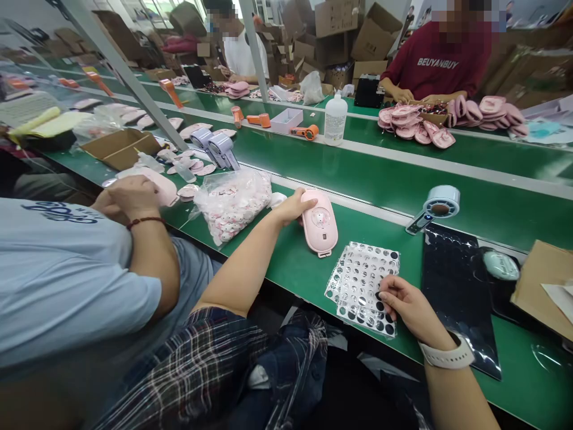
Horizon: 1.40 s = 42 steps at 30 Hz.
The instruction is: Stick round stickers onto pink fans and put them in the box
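Beside pink case [319, 224], bag [233, 203] (left hand [293, 208] touching)

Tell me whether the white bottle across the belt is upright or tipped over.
Upright. The white bottle stands on its base on the green table, cap on top, beside an orange tool.

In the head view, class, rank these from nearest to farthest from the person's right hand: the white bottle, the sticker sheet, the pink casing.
1. sticker sheet, under the right hand, touched by its fingers.
2. pink casing, to the left, held by the left hand.
3. white bottle, far across the belt.
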### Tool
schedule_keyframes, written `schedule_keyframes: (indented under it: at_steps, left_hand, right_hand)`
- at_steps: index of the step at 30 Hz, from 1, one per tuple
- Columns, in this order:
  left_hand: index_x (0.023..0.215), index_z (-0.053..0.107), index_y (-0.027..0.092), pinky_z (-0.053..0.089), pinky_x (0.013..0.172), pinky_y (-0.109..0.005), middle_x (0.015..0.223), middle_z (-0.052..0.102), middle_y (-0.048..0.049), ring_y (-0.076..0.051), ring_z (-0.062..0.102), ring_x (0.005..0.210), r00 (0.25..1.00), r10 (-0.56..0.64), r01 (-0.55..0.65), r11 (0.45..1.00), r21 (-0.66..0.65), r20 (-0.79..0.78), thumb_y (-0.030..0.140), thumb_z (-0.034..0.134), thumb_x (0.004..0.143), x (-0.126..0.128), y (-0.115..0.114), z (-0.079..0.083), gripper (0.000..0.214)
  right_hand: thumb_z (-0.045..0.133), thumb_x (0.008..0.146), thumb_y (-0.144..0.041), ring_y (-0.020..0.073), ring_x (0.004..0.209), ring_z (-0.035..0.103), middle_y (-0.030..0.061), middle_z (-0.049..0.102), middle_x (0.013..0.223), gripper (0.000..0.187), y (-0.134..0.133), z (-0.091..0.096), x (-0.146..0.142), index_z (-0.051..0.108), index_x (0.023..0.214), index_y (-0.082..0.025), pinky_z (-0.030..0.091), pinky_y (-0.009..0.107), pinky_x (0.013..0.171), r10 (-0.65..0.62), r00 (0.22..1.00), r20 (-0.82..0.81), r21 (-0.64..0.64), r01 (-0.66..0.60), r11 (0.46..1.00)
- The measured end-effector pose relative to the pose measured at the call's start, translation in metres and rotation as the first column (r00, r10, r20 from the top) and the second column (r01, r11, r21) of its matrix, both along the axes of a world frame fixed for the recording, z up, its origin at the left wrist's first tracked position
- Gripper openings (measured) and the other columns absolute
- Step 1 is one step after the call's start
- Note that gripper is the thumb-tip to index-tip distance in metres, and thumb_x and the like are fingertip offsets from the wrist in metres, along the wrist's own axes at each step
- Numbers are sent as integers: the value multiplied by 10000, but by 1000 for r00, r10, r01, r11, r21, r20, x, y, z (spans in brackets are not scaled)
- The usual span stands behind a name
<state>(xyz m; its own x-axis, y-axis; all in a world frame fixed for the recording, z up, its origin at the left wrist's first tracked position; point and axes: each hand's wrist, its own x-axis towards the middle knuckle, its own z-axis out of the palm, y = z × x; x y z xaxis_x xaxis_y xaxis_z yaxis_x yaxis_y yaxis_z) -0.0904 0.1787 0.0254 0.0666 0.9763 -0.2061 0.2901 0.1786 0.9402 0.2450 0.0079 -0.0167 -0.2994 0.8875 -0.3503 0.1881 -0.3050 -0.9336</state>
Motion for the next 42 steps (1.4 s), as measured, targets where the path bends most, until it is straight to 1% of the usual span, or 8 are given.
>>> schedule_keyframes:
  at_steps: [4,8,12,16,20,25,32,42]
  left_hand:
    - [1171,453,187,444,398,-236,887,610,-34,-162,603,582,958,141,-162,985,62,250,487,838,721,-6,-40,9,664]
    - [1229,491,174,498,385,-254,942,652,-52,-147,592,565,802,195,-274,960,58,564,541,861,664,5,-95,14,767]
    - [1215,523,144,555,416,-298,1051,704,-127,-203,657,624,692,215,-260,965,-39,689,505,880,647,36,-146,10,762]
    - [1254,534,155,566,431,-292,1165,701,-163,-297,718,818,644,169,-160,983,-85,746,450,865,681,63,-178,-1,724]
    - [1286,560,155,619,564,-307,1201,705,-149,-315,715,970,620,117,-67,993,-96,776,379,856,701,76,-186,-10,692]
    - [1293,586,169,616,942,-383,1210,718,-102,-312,644,1202,622,175,-158,983,-96,763,327,865,674,80,-186,-12,697]
    - [1350,561,173,568,1035,-428,1130,741,-98,-314,632,1234,657,157,-167,984,-61,737,371,853,695,75,-189,-10,744]
    - [1309,582,177,521,1087,-447,1283,690,-131,-322,627,1246,665,128,-191,982,1,736,360,862,702,78,-192,-14,694]
  right_hand:
    - [752,709,-781,75,479,461,-42,514,585,660,-1,1,-1,539,849,-173,411,200,445,9,1000,6,-5,-9,1000]
    - [777,715,-747,80,487,480,-32,532,586,637,0,-3,2,550,856,-168,416,187,433,0,1000,-2,-3,0,1000]
    - [805,757,-653,83,452,503,-10,576,561,556,2,-1,6,561,860,-164,439,189,440,-18,998,-58,2,18,1000]
    - [875,718,-544,93,429,504,-17,573,526,497,-3,20,6,576,865,-176,420,176,396,-209,959,-193,6,214,977]
    - [886,730,-478,94,411,495,-17,565,503,438,-14,42,1,619,893,-171,376,153,356,-349,919,-183,55,364,930]
    - [900,710,-442,60,340,388,-52,506,453,415,-10,40,-6,622,876,-184,250,132,316,-451,859,-241,23,470,882]
    - [902,713,-339,64,526,486,-38,540,635,304,-10,31,-10,650,821,-207,413,146,450,-449,720,-530,-108,468,877]
    - [763,871,-294,88,542,573,31,631,833,146,-45,72,-36,683,847,-175,481,198,446,-323,936,-142,333,353,874]
